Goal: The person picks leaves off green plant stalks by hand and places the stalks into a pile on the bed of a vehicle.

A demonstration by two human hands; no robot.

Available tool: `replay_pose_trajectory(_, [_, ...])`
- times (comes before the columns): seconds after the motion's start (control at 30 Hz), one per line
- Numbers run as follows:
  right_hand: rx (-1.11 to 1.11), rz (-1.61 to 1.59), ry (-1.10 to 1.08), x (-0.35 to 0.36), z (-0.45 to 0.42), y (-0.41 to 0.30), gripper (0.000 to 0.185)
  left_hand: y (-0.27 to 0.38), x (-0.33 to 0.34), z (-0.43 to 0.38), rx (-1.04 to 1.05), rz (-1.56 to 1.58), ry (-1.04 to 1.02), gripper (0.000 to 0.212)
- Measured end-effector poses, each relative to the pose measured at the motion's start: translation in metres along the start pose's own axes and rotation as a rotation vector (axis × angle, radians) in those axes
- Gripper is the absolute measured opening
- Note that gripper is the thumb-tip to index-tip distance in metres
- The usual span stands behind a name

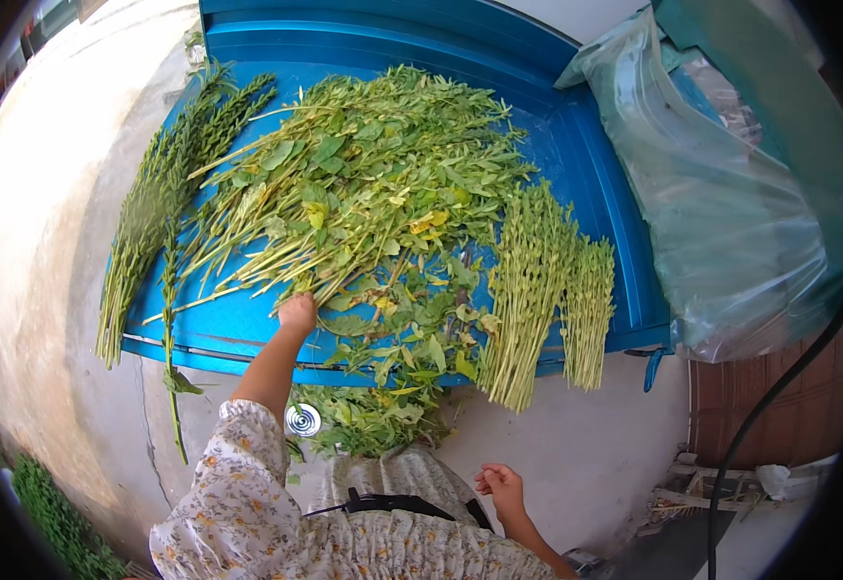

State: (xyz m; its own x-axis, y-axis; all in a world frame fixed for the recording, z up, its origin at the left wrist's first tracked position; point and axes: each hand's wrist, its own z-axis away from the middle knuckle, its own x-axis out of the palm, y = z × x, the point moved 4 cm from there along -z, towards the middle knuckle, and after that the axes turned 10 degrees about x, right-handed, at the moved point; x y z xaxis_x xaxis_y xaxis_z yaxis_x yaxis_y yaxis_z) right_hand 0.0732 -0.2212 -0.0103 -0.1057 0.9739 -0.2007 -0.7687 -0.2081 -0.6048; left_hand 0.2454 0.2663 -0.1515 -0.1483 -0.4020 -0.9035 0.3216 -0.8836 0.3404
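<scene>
A large heap of leafy green stalks (392, 152), sesame by the look of their pods, lies across the blue metal truck bed (226, 348). My left hand (298, 313) is closed around stem ends at the heap's near edge. My right hand (503, 487) hangs by my waist, fingers loosely curled, with nothing visible in it. To the left rests a long bundle of stripped stalks (153, 196), and one single stalk (170, 304) beside it sticks out over the edge. Two stripped bundles, a larger one (526, 290) and a smaller one (587, 312), lie on the right.
Loose leaves (392, 319) spill over the bed's front edge onto a leaf pile (374, 420) below. Near it is a round metal disc (303, 420). A clear plastic sheet (711, 210) drapes over the right side wall. A black cable (762, 413) runs down at right.
</scene>
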Motion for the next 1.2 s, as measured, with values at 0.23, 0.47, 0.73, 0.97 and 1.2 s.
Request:
replay_pose_trajectory(0.23, [-0.018,-0.068,0.062,-0.019,0.005,0.014,0.016,0.009,-0.003,0.003,0.069,-0.013,0.057,0.018])
replay_pose_trajectory(0.47, [-0.102,-0.055,-0.086,0.010,-0.015,-0.002,0.019,0.045,-0.087,0.013,0.338,0.032,0.161,0.037])
replay_pose_trajectory(0.73, [-0.168,-0.090,-0.150,0.020,-0.017,-0.036,0.018,0.069,-0.139,0.113,0.274,1.053,-0.129,0.027])
replay_pose_trajectory(0.97, [-0.273,0.008,-0.327,0.056,-0.020,-0.072,0.019,0.081,-0.131,0.205,0.284,1.322,-0.155,0.029])
replay_pose_trajectory(1.2, [-0.553,-0.113,-0.579,0.128,0.023,-0.212,0.045,0.126,-0.129,0.222,0.461,1.353,-0.143,0.033])
